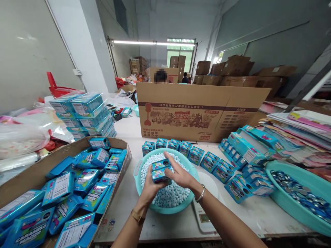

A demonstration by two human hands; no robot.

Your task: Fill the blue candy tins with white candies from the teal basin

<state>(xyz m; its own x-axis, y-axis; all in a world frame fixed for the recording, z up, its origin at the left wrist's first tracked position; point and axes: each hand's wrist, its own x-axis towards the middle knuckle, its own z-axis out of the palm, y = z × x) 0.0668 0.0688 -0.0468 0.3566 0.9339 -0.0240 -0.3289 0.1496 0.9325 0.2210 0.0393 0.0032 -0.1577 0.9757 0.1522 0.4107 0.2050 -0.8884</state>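
Observation:
Two small blue candy tins point(159, 170), side by side with dark round openings on top, are held over a turquoise basin point(191, 202) of pale blue candies point(170, 198). My left hand point(150, 184) wraps round them from the left and below. My right hand point(182, 175) grips them from the right, thumb against the near tin and fingers stretched along the far side. The undersides of the tins are hidden by my hands. Behind the basin, a curved row of similar blue tins point(196, 155) stands on the white table point(124, 213).
A cardboard box point(113, 193) of blue candy tins fills the left, with wrapped stacks point(85, 113) behind. A white scale point(204, 215) sits beside the basin. At right is a turquoise tub point(289, 206) of round blue lids. A cardboard panel point(176, 93) stands upright; a person is behind it.

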